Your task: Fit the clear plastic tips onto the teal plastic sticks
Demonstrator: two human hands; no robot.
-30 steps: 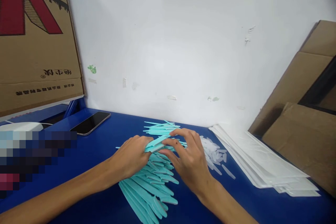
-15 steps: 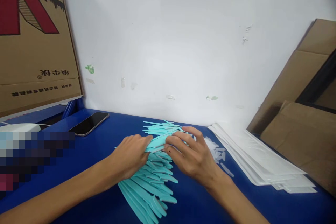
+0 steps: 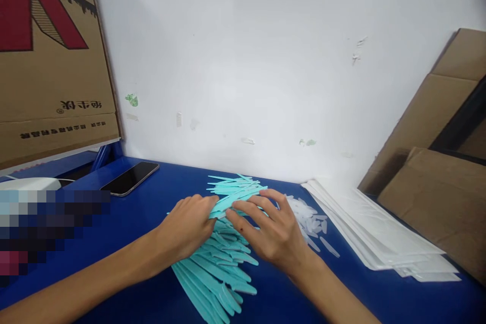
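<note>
My left hand (image 3: pixel 193 225) is closed round one end of a bundle of slim turquoise plastic eyebrow razors (image 3: pixel 230 202). Over the other end curls my right hand (image 3: pixel 275 225), its thumb at the near side and its fingertips spaced along the razors, gripping them. Beneath and in front of the hands lies a fanned-out pile of the same razors (image 3: pixel 216 283), their wide ends pointing right. Behind the bundle, a smaller heap of turquoise razors (image 3: pixel 222 185) rests on the table. Small translucent white pieces (image 3: pixel 313 223) are scattered just beyond my right hand.
The blue table (image 3: pixel 288 293) meets a white wall. A phone (image 3: pixel 130 178) lies at the back left, near a large printed carton (image 3: pixel 56 76). A stack of white plastic bags (image 3: pixel 379 233) spreads on the right, beside brown cardboard boxes (image 3: pixel 436 197).
My right hand has slid slightly left along the bundle, and its fingers have spread a little. More of the razors' far ends now show. My left hand keeps its hold.
</note>
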